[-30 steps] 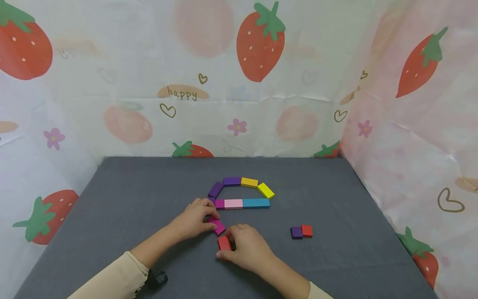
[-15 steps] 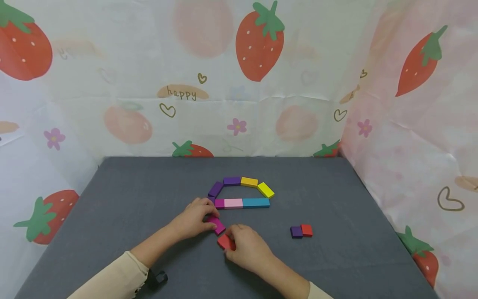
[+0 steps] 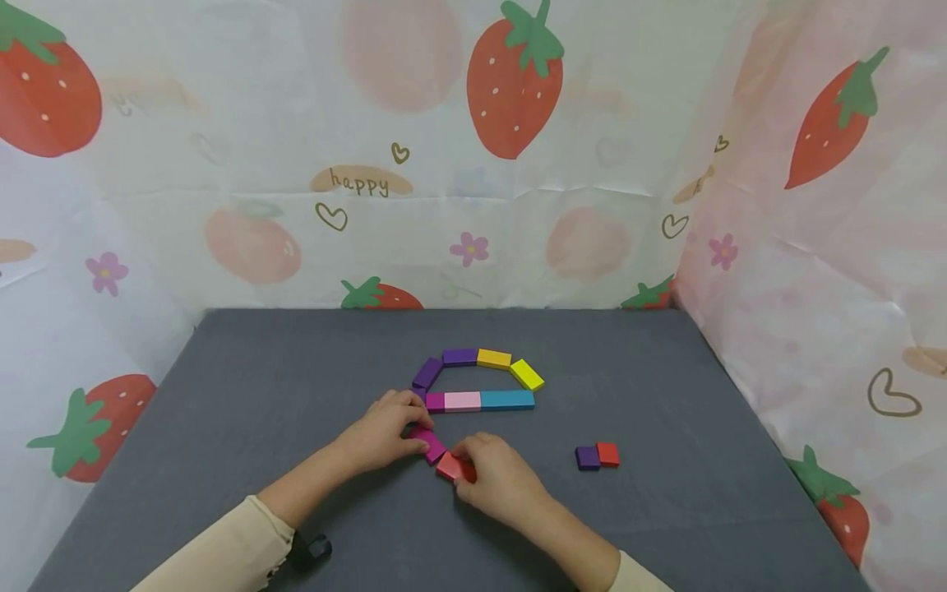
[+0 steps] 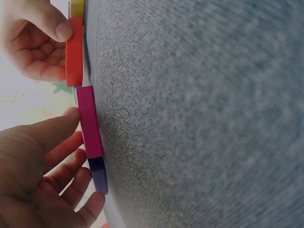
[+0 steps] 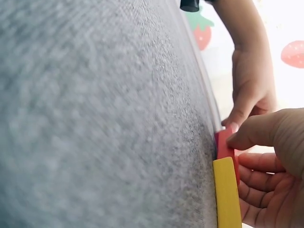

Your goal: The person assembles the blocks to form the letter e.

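Observation:
My left hand (image 3: 383, 433) holds a magenta block (image 3: 432, 446) between thumb and fingers, flat on the grey cloth. My right hand (image 3: 501, 481) pinches a red block (image 3: 453, 467), its near-left end right at the magenta block's lower end. Both wrist views show a yellow block (image 5: 227, 190) just past the red one; in the head view the right hand hides it. Beyond the left fingertips, a row of magenta (image 3: 436, 403), pink (image 3: 462, 402) and blue (image 3: 507, 400) blocks lies straight. Purple (image 3: 460, 358), orange-yellow (image 3: 494, 358) and yellow (image 3: 527, 375) blocks arch behind that row.
To the right, a small purple block (image 3: 588, 459) and a small red block (image 3: 608, 455) lie side by side. A black object (image 3: 319, 548) is by the left sleeve (image 3: 222, 547). Strawberry-printed sheets (image 3: 473, 205) stand behind and beside the cloth-covered table (image 3: 703, 510).
The right hand has turned the red block from pointing toward me to a slant and shifted it up and slightly right, against the magenta block's end. The left hand stays put.

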`<state>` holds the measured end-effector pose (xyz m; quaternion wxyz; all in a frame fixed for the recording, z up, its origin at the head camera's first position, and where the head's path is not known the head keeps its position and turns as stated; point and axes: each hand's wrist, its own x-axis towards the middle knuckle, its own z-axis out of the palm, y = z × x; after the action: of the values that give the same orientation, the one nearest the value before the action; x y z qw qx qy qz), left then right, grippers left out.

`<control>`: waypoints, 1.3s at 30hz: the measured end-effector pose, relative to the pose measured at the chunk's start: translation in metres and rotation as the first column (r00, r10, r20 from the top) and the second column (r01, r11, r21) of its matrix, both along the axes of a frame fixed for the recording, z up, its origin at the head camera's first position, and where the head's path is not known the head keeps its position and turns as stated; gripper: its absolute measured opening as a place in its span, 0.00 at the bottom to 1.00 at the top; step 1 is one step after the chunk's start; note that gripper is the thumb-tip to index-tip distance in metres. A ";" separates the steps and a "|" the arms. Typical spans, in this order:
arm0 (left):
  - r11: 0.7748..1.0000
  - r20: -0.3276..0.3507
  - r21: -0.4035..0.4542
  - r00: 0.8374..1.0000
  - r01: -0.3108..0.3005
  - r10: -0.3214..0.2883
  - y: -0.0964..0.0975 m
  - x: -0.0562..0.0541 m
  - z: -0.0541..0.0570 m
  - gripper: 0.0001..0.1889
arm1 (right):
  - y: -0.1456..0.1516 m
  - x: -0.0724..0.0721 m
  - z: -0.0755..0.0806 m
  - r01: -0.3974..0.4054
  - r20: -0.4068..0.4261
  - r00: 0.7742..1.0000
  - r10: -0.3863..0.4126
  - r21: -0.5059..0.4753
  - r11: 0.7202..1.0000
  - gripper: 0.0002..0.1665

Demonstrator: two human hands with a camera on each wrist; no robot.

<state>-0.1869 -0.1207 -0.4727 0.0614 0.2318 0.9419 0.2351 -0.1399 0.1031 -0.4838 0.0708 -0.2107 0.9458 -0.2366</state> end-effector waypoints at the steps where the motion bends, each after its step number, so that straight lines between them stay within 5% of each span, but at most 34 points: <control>1: 1.000 -0.002 0.000 1.000 0.003 -0.003 0.000 0.000 0.000 0.12 | 0.000 0.000 0.000 0.001 0.001 1.000 -0.001 -0.001 1.000 0.21; 39: 1.000 -0.018 -0.004 1.000 -0.011 0.011 -0.001 -0.004 -0.007 0.17 | 0.003 -0.007 -0.003 -0.008 0.062 0.998 0.009 -0.016 1.000 0.21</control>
<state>-0.1906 -0.1216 -0.4792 0.0520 0.2284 0.9442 0.2314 -0.1465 0.1062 -0.4865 0.0996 -0.2080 0.9403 -0.2503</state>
